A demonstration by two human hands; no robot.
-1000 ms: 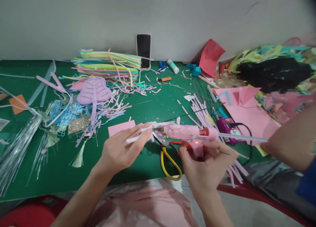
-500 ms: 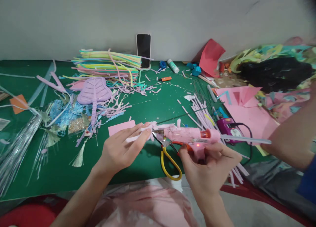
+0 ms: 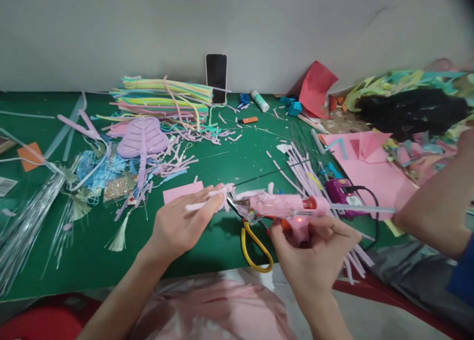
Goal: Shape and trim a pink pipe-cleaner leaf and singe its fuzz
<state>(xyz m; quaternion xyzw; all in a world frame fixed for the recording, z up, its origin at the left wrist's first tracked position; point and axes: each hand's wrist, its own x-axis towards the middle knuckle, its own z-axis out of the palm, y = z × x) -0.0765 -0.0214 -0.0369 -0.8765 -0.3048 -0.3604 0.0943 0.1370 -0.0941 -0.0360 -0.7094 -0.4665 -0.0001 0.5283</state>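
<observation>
My left hand [image 3: 181, 226] pinches a small bundle of pale lilac fuzzy stems [image 3: 226, 191] near the table's front. My right hand [image 3: 314, 251] is closed round the handle of a pink glue gun [image 3: 283, 205], whose red light is lit. The gun's nozzle points left, a short gap from the bundle. A translucent glue stick [image 3: 363, 208] juts from its back end. Scissors with yellow-and-orange handles [image 3: 255, 248] hang below the nozzle, their blades close to the bundle; what supports them is partly hidden by the gun and my right hand.
Stacked coloured stems [image 3: 163, 95], a lilac leaf shape [image 3: 142, 138] and tassels [image 3: 118, 235] lie left. A phone [image 3: 217, 78] leans on the wall. Lilac stems [image 3: 296, 165] and a purple box [image 3: 340, 194] are right, beside another person's arm [image 3: 437, 207].
The glue gun's nozzle has drawn back slightly to the right, away from the lilac bundle. The other person's arm has shifted a little. My left hand keeps its pinch.
</observation>
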